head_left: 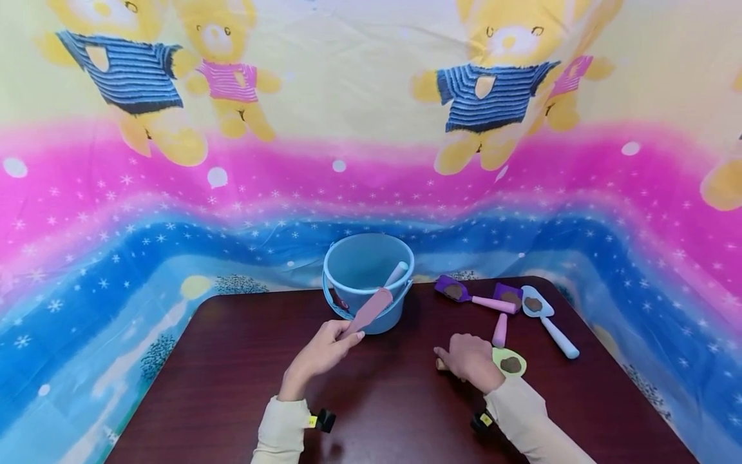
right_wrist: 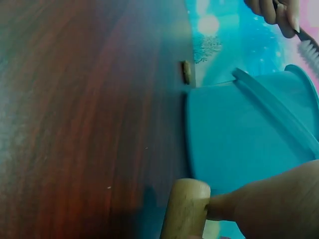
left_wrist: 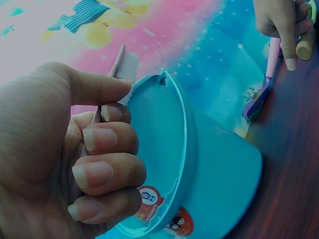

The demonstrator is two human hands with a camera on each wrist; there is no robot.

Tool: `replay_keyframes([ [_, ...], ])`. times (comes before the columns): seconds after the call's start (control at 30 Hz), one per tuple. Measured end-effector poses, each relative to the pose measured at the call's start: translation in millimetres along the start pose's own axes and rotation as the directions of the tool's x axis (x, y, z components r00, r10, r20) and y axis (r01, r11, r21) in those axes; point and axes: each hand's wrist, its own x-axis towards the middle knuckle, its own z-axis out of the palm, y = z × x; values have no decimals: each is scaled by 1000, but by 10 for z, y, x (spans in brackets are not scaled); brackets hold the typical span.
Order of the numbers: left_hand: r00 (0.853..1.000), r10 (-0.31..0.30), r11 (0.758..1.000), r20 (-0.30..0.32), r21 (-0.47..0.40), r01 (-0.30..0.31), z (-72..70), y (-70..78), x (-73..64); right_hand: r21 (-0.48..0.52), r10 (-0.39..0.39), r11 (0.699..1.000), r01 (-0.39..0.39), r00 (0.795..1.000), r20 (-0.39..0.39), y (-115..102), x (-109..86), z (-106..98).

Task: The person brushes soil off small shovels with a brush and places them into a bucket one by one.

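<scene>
a pink brush (head_left: 371, 310) is held in the left hand (head_left: 321, 351), its handle wrapped by curled fingers and pressed by the thumb. its white bristles are seen in the left wrist view, and its head is held up at the near side of a blue bucket (head_left: 385, 324), which is set at the far edge of the table (head_left: 377, 412). a pale handle (head_left: 397, 274) can be seen sticking up inside the bucket.

a wooden handle (right_wrist: 187, 206) is gripped low over the table by the right hand (head_left: 471, 357), fingers curled round it. just past that hand a green scoop (head_left: 503, 354) is seen, a brown lump on it; whether the two are joined cannot be told. farther right, two purple shovels, overlapping, and a light blue shovel (head_left: 547, 318) are laid, each with a brown lump.
</scene>
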Motion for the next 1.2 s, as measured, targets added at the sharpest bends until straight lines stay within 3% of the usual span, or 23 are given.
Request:
replay_keyframes([
  [0.37, 1000, 4, 1000, 5, 24, -4, 30, -33, -6, -56, 54, 997, -50, 996, 70, 120, -110, -23],
  [0.73, 1000, 7, 999, 16, 42, -8, 20, -22, 9, -47, 83, 996, -79, 990, 111, 168, -185, -66],
  [1.0, 1000, 4, 999, 9, 44, -4, 35, -22, 17, -44, 65, 997, -59, 990, 127, 182, -230, -92],
  [1.2, 1000, 9, 999, 10, 48, -9, 46, -6, 26, -38, 103, 994, -98, 982, 156, 219, -263, -105],
])
